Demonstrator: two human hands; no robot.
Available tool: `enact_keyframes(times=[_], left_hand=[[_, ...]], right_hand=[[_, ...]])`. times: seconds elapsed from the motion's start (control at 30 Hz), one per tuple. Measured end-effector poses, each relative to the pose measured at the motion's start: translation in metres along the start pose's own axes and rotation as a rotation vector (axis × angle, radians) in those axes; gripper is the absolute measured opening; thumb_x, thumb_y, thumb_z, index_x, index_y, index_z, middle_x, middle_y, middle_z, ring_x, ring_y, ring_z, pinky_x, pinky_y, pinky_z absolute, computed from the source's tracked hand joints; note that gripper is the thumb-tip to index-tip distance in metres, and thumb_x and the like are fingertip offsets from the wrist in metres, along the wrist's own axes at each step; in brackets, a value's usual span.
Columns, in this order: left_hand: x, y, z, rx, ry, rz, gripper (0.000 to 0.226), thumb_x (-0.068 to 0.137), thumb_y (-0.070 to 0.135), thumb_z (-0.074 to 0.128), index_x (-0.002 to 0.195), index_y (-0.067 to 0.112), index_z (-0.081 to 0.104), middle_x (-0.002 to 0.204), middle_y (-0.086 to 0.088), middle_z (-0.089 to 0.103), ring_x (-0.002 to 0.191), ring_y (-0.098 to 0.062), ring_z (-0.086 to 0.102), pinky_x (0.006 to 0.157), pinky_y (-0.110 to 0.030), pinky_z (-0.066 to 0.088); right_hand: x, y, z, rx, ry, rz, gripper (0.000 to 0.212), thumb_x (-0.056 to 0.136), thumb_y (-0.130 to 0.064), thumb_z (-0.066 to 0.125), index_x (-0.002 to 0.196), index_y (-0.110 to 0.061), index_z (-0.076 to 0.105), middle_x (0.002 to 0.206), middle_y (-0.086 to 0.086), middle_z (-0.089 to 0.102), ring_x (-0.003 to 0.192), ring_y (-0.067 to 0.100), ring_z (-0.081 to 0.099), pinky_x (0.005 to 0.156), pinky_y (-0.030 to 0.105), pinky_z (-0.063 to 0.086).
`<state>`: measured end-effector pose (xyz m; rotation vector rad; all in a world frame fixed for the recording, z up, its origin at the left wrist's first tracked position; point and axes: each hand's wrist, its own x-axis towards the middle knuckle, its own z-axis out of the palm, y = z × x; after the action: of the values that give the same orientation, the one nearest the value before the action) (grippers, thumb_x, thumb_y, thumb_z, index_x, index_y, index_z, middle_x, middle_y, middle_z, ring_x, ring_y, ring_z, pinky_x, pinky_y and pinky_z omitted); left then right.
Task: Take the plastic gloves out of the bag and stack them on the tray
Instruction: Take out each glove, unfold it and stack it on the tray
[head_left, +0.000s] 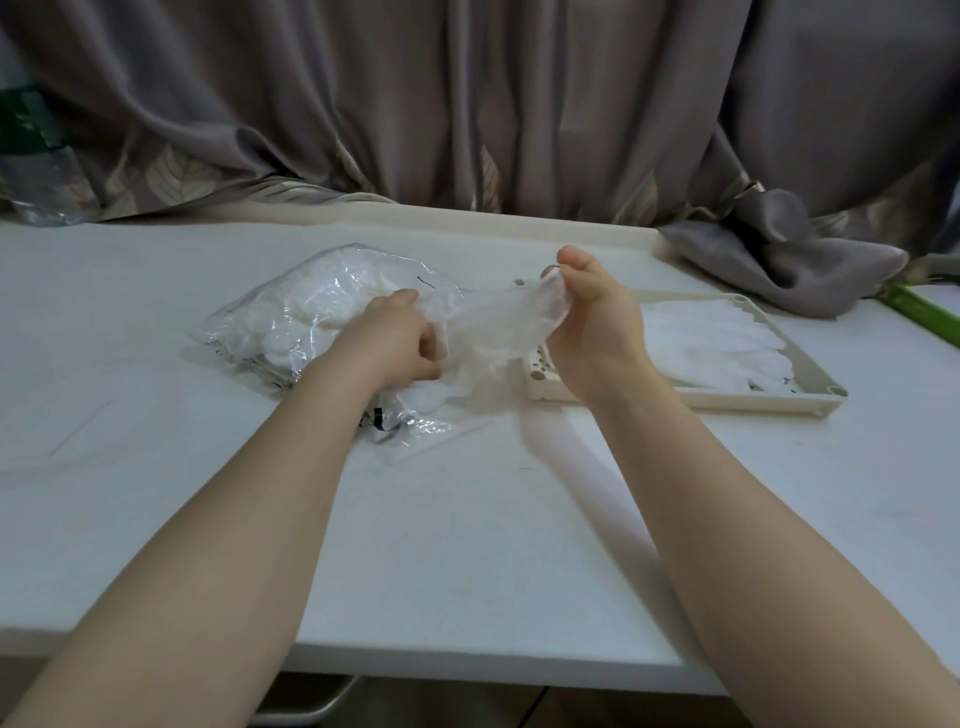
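A clear plastic bag stuffed with white plastic gloves lies on the white table left of centre. My left hand grips the bag's open mouth, fingers curled into the plastic. One thin translucent glove stretches from the bag's mouth up to my right hand, which pinches its upper end between thumb and fingers. The cream tray sits to the right, partly behind my right hand, with a flat stack of white gloves on it.
Grey curtains hang along the table's far edge, and a fold of them spills onto the table behind the tray. A green strip lies at the far right. Crumpled clear plastic sits at the far left. The table's front edge is close to me.
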<state>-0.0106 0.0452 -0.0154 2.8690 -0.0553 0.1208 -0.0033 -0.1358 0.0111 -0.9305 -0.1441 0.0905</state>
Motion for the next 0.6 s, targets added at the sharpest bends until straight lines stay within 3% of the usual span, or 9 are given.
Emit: enact_keyframes(times=[0.13,0.27,0.4,0.47,0.53,0.57,0.6], left_hand=[[0.001,0.000,0.002,0.087,0.062,-0.043,0.017,0.079,0.026,0.068,0.087,0.011,0.067,0.135,-0.009,0.038,0.126,-0.029,0.035,0.094,-0.036,0.041],[0.004,-0.005,0.003,0.146,0.090,-0.154,0.032,0.082,0.023,0.064,0.108,0.005,0.062,0.124,-0.008,0.042,0.119,-0.029,0.037,0.088,-0.036,0.040],[-0.003,0.004,-0.007,0.176,0.016,-0.227,0.039,0.083,0.033,0.063,0.115,0.012,0.060,0.137,-0.009,0.035,0.131,-0.031,0.025,0.108,-0.039,0.027],[-0.010,0.018,-0.017,0.079,0.093,-0.195,0.037,0.083,0.025,0.060,0.119,0.019,0.055,0.147,-0.007,0.025,0.140,-0.030,0.011,0.113,-0.038,0.013],[-0.015,0.040,-0.025,-0.148,0.343,-0.012,0.035,0.083,0.014,0.056,0.118,0.018,0.053,0.143,-0.004,0.034,0.137,-0.025,0.018,0.109,-0.033,0.018],[-0.018,0.055,-0.031,-0.341,0.414,0.113,0.031,0.085,0.014,0.055,0.116,0.018,0.054,0.136,-0.001,0.042,0.133,-0.021,0.028,0.105,-0.031,0.026],[-0.023,0.068,-0.037,-0.546,0.375,0.212,0.025,0.088,0.020,0.056,0.113,0.020,0.055,0.127,0.003,0.050,0.126,-0.016,0.038,0.098,-0.026,0.034]], right_hand=[[0.003,-0.014,-0.009,0.530,-0.029,0.087,0.021,0.091,-0.002,0.038,0.080,-0.014,0.052,0.049,-0.001,0.053,0.042,0.014,0.051,0.057,0.024,0.045],[0.001,-0.021,-0.015,0.678,-0.111,0.111,0.018,0.079,-0.004,0.051,0.065,-0.008,0.061,0.047,0.001,0.047,0.038,0.014,0.048,0.044,0.017,0.046],[-0.012,-0.026,-0.004,0.528,-0.077,0.064,0.010,0.061,0.001,0.060,0.054,-0.005,0.056,0.046,-0.001,0.033,0.034,0.016,0.044,0.035,0.018,0.041],[-0.015,-0.026,0.001,0.220,0.064,0.073,0.019,0.076,-0.004,0.056,0.060,-0.013,0.053,0.057,-0.007,0.032,0.043,0.010,0.047,0.041,0.020,0.043],[-0.015,-0.026,-0.003,-0.017,0.107,0.027,0.025,0.097,-0.016,0.042,0.073,-0.018,0.049,0.064,-0.009,0.047,0.052,0.005,0.052,0.049,0.017,0.045],[-0.016,-0.028,-0.003,0.012,0.071,0.034,0.026,0.099,-0.020,0.038,0.074,-0.018,0.048,0.061,-0.008,0.051,0.048,0.005,0.053,0.046,0.017,0.046],[-0.017,-0.031,-0.003,0.098,0.018,0.045,0.027,0.098,-0.019,0.038,0.074,-0.015,0.048,0.054,-0.006,0.051,0.043,0.007,0.052,0.044,0.016,0.045]])
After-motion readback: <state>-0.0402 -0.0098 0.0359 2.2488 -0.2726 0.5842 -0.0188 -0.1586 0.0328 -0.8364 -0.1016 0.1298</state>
